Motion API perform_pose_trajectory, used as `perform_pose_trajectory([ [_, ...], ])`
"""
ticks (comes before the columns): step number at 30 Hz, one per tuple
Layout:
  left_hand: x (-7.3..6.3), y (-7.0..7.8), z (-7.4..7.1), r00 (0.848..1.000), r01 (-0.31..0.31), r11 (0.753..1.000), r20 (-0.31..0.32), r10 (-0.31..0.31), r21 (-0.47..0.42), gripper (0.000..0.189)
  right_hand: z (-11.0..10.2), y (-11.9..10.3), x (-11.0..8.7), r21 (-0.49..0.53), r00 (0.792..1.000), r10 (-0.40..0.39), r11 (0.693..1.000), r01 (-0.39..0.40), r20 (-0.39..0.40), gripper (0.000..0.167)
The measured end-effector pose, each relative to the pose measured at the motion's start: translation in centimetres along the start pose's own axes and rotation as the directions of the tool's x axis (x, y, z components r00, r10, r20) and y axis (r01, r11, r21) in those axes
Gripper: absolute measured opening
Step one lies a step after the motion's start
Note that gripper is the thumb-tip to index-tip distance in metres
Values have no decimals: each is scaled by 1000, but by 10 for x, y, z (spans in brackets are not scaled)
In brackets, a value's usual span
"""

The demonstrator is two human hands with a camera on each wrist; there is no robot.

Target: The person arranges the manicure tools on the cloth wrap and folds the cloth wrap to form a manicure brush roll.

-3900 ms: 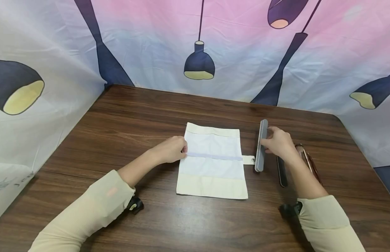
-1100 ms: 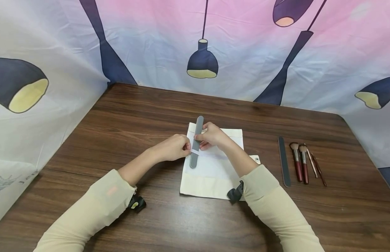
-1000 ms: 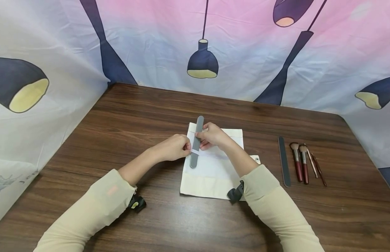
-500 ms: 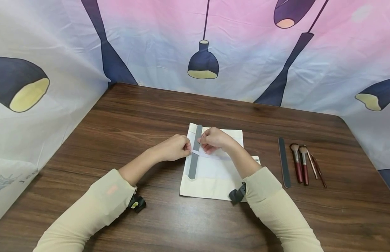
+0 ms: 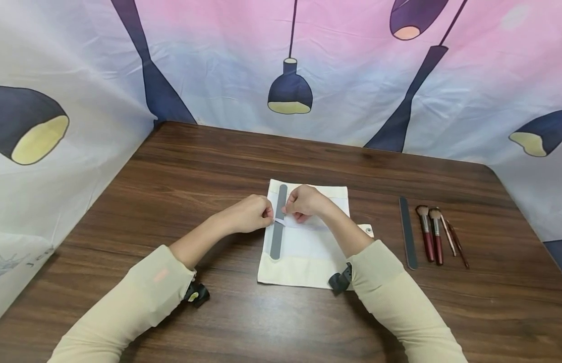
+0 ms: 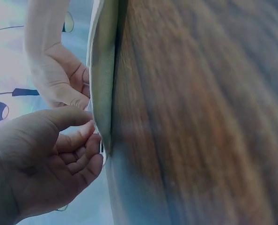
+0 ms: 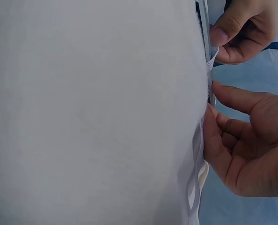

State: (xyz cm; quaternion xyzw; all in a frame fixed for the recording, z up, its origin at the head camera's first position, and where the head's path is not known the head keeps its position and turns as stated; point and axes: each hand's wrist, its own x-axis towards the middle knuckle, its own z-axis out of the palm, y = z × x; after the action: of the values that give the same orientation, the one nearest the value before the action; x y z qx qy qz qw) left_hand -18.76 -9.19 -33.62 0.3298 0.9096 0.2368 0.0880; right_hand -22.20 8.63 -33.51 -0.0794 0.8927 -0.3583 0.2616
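Observation:
A cream fabric brush roll (image 5: 308, 272) lies unfolded on the table, its snap tab (image 5: 368, 230) out to the right. Along its left side lie grey nail files (image 5: 277, 242), lower ends at the cream bottom flap; how many are stacked is unclear from above. A white elastic band (image 5: 279, 221) crosses over them. My left hand (image 5: 250, 214) pinches that band at the roll's left edge; the right wrist view shows the elastic (image 7: 213, 60) between thumb and finger. My right hand (image 5: 308, 200) has thumb and forefinger at the files' right edge, pinching them just above the band.
To the right lie a dark nail file (image 5: 408, 234), two makeup brushes (image 5: 427, 237) with red handles, and two slim tools (image 5: 451, 237). The brown wooden table (image 5: 194, 166) meets a lamp-patterned cloth (image 5: 217, 75) at the back and sides.
My right hand has carried the nail files from beside the roll to its left side, then slid them down under the elastic band. My left hand has lifted the band and kept its place.

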Motion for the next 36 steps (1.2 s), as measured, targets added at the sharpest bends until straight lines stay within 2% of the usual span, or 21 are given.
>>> perform_pose_trajectory([
  [2, 0, 1, 0, 1000, 4, 1000, -12, -3, 13, 5, -2, 0, -2, -20, 1000, -16, 1000, 16, -6, 14],
  [6, 3, 7, 2, 999, -3, 1000, -32, 4, 18, 11, -16, 5, -14, 20, 997, -48, 999, 49, -57, 17],
  [9, 10, 14, 6, 999, -37, 999, -13, 37, 14, 14, -35, 16, -32, 46, 989, -51, 997, 58, -136, 23],
  [12, 18, 21, 12, 997, -69, 997, 23, 68, 32, 15, -57, 36, -54, 27, 981, -40, 999, 46, -192, 29],
  [14, 21, 25, 15, 997, -64, 996, 46, 61, 56, 15, -70, 52, -70, 21, 976, -20, 999, 25, -217, 33],
  [18, 24, 32, 18, 997, -41, 994, 73, 33, 104, 14, -97, 93, -103, -85, 962, 47, 994, -73, -269, 49],
  [21, 24, 34, 19, 997, -31, 992, 79, 21, 119, 12, -113, 120, -120, -185, 950, 125, 966, -182, -285, 60],
  [23, 24, 34, 19, 997, -27, 992, 77, 18, 120, 10, -119, 132, -123, -197, 945, 182, 950, -241, -273, 64],
  [26, 24, 34, 19, 997, -18, 993, 71, 10, 118, 6, -124, 145, -124, -170, 943, 228, 947, -272, -241, 65],
  [32, 24, 33, 20, 998, -8, 995, 62, 2, 103, 6, -125, 158, -116, -59, 947, 256, 961, -272, -195, 66],
  [36, 25, 31, 20, 999, -19, 996, 49, 15, 88, 6, -125, 161, -112, -31, 945, 271, 959, -281, -181, 67],
])
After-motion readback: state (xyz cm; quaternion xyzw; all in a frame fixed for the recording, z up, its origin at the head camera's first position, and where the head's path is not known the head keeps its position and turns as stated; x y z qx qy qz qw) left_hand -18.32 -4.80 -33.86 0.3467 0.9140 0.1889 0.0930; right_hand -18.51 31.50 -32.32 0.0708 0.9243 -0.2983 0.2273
